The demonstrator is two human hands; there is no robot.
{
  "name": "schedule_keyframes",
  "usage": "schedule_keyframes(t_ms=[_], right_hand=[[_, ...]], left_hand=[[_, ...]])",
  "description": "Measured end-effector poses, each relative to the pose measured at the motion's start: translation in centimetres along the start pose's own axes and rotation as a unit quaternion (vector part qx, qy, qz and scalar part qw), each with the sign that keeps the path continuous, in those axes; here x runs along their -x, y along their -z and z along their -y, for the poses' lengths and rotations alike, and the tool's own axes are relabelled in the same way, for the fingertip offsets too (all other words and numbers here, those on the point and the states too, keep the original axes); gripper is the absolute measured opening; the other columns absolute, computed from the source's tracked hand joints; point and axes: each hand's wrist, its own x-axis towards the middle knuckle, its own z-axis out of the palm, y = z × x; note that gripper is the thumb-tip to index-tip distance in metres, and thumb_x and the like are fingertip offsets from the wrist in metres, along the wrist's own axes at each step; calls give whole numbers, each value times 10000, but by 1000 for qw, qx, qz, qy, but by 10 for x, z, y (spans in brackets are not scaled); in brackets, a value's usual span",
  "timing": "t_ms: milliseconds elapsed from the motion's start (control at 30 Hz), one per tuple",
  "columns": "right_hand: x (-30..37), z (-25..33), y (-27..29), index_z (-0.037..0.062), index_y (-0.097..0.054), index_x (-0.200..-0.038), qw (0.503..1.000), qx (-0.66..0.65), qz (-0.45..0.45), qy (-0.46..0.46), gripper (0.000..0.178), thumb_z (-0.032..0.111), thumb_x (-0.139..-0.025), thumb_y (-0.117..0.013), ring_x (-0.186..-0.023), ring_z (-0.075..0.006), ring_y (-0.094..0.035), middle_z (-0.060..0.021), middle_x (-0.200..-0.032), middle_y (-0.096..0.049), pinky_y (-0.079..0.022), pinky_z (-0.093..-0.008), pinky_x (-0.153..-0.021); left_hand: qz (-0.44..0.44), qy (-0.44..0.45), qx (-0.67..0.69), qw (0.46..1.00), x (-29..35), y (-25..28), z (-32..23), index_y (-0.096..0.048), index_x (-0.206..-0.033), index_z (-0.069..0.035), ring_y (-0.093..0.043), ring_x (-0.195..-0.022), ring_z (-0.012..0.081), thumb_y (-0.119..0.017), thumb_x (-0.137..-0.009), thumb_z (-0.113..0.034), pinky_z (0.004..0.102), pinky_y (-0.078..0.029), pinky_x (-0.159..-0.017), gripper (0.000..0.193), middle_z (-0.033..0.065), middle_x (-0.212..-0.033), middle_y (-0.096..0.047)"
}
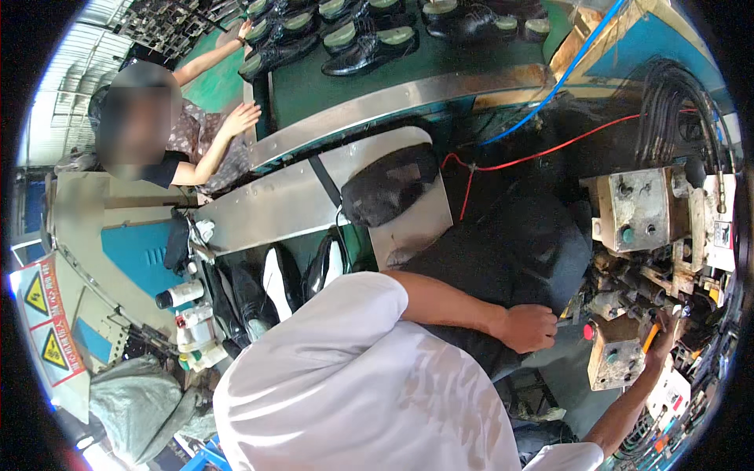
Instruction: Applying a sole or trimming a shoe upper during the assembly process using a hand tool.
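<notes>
My left hand point(530, 328) rests on my dark trousers point(503, 259), its fingers curled in and nothing showing in them. Stretched out to the right, my right hand point(666, 336) is closed at the machine point(628, 294), around a tool with an orange handle point(650, 338). What kind of tool it is cannot be made out. Beside this hand sits a worn metal control box point(615, 357) with a red button point(588, 331). A larger control box point(638, 210) with knobs and a green button is mounted farther off.
Black shoes point(369, 51) stand in rows on a green belt point(471, 56) behind a metal rail. More shoes point(250, 294) and several bottles point(182, 294) are at left. A dark mesh-covered object point(391, 188) lies on a metal ledge point(267, 208). A co-worker point(200, 133) reaches toward the belt. Red hose point(542, 159) crosses behind.
</notes>
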Motion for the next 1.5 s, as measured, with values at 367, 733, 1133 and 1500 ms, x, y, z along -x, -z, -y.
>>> schedule_keyframes(t_ms=[367,733,1133,1500], right_hand=[[14,-12,25,-41,-703,-1313,869,452,-11,200,599,489,-1113,-509,-1079,-331,-687,-174,-1209,-765,-501,-417,-985],[2,-21,76,-17,-745,-1207,811,534,-68,230,464,397,-1040,-623,-1044,-452,-727,-242,-1138,-769,-545,-520,-888],[46,-14,38,67,-728,-1182,763,575,-184,231,510,536,-1037,-592,-1046,-467,-723,-219,-1101,-769,-545,-560,-846],[53,-7,19,143,-741,-1278,746,590,-216,222,478,514,-1024,-580,-1067,-454,-725,-205,-1139,-779,-553,-581,-866]], left_hand=[[-5,-46,-7,999,-16,-41,-7,-645,-769,-139,-660,-894,305,-712,-795,-317,464,-511,-762,192,79,-852,-660],[-35,-28,5,999,-21,0,13,-703,-817,-97,-669,-958,305,-741,-760,-290,473,-531,-828,205,94,-913,-696],[-10,-63,37,997,-15,3,9,-617,-898,-108,-597,-953,294,-709,-797,-235,452,-491,-830,187,78,-921,-578],[-25,-47,59,997,-15,2,8,-622,-803,-90,-627,-944,318,-711,-813,-175,465,-499,-831,123,95,-897,-626]])
